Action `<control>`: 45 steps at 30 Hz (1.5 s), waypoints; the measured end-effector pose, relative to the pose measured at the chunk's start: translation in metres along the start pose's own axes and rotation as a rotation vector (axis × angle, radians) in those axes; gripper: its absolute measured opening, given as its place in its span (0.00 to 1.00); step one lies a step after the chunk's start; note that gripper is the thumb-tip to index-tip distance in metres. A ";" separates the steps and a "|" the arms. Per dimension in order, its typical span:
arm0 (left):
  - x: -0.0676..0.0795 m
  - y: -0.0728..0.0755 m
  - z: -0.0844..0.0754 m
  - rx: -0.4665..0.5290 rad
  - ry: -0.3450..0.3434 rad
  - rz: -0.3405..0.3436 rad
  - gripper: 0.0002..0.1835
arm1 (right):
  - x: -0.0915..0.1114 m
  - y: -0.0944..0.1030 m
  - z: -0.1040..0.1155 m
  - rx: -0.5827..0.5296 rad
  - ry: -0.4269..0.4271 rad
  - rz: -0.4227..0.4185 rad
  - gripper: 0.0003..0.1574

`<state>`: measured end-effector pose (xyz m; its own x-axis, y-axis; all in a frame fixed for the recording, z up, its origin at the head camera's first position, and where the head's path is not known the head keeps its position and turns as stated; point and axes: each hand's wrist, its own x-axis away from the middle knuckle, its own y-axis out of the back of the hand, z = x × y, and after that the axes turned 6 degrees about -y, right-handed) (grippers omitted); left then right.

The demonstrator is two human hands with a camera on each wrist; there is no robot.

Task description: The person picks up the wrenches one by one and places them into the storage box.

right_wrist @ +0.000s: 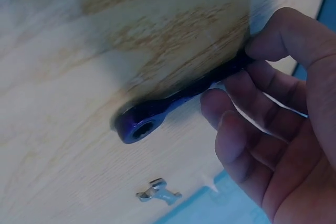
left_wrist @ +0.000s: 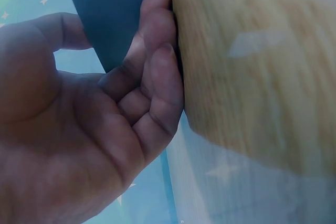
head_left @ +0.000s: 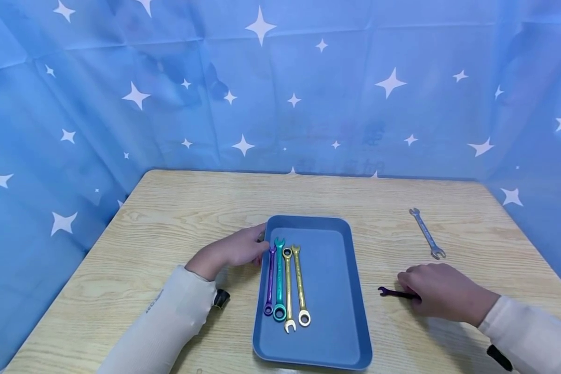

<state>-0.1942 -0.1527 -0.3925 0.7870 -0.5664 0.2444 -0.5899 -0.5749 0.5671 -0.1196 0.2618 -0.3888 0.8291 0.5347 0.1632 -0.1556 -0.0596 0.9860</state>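
Head shows six wrenches [head_left: 279, 275], four in one tray [head_left: 334, 291].

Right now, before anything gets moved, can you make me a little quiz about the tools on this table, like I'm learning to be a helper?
1. How many wrenches lie in the blue tray?
2. True or false: in the tray, the green wrench lies between the purple wrench and a gold wrench.
3. What does the right hand hold?
A) the blue tray
B) a dark wrench
C) a silver wrench

Key:
1. Four: one purple, one green and two gold.
2. True.
3. B.
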 end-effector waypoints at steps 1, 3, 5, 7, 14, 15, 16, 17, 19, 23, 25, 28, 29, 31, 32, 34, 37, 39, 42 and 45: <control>0.000 0.000 0.000 0.004 0.003 0.001 0.33 | 0.000 0.000 0.000 0.002 0.006 -0.003 0.25; 0.000 0.000 0.000 0.007 0.003 0.000 0.32 | -0.001 0.001 0.000 0.005 0.015 -0.007 0.24; 0.000 0.000 0.000 0.010 0.000 0.000 0.32 | -0.002 0.001 0.000 0.004 0.021 -0.011 0.25; 0.000 0.000 0.001 0.008 -0.003 0.000 0.32 | -0.003 0.002 0.000 0.007 0.027 -0.019 0.25; 0.000 0.000 0.002 -0.008 -0.001 0.001 0.32 | -0.006 0.001 0.002 0.011 0.043 -0.028 0.25; 0.000 0.000 0.002 -0.008 -0.001 0.001 0.32 | -0.006 0.001 0.003 0.010 0.047 -0.028 0.24; 0.000 0.000 0.002 -0.007 -0.001 0.000 0.32 | -0.007 0.001 0.003 0.011 0.051 -0.034 0.24; 0.000 0.000 0.002 -0.008 0.000 0.001 0.32 | -0.007 0.001 0.003 0.012 0.050 -0.037 0.24; 0.000 0.000 0.001 -0.011 0.002 0.001 0.32 | -0.007 0.001 0.003 0.006 0.049 -0.039 0.23; 0.000 0.000 0.001 -0.007 0.004 0.002 0.32 | -0.008 0.003 0.003 -0.026 0.058 -0.047 0.22; 0.000 0.000 0.002 -0.008 0.005 0.002 0.32 | -0.008 0.005 0.004 -0.053 0.060 -0.048 0.22; -0.001 0.000 0.003 -0.007 0.009 0.000 0.32 | -0.008 0.007 0.005 -0.093 0.052 -0.055 0.23; -0.001 0.000 0.003 -0.010 0.010 0.000 0.32 | -0.008 0.008 0.006 -0.105 0.051 -0.060 0.24; -0.001 0.000 0.003 -0.014 0.011 -0.002 0.32 | -0.008 0.009 0.007 -0.130 0.049 -0.073 0.24; -0.001 0.000 0.003 -0.015 0.011 -0.003 0.32 | -0.008 0.009 0.008 -0.141 0.055 -0.087 0.24; -0.001 0.000 0.003 -0.019 0.009 -0.002 0.32 | -0.008 0.011 0.009 -0.166 0.063 -0.111 0.23; -0.001 0.000 0.004 -0.020 0.003 -0.001 0.32 | -0.008 0.016 0.012 -0.219 0.068 -0.136 0.23; -0.001 0.000 0.003 -0.020 0.000 0.000 0.32 | -0.008 0.019 0.015 -0.266 0.060 -0.129 0.22; -0.001 0.000 0.003 -0.020 0.000 0.002 0.31 | -0.009 0.024 0.018 -0.373 0.049 -0.083 0.21; -0.001 0.000 0.003 -0.019 -0.002 0.001 0.31 | -0.010 0.026 0.021 -0.470 0.059 -0.049 0.20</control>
<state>-0.1953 -0.1536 -0.3949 0.7858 -0.5685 0.2437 -0.5876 -0.5629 0.5813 -0.1203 0.2369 -0.3635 0.8119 0.5749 0.1014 -0.3543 0.3472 0.8683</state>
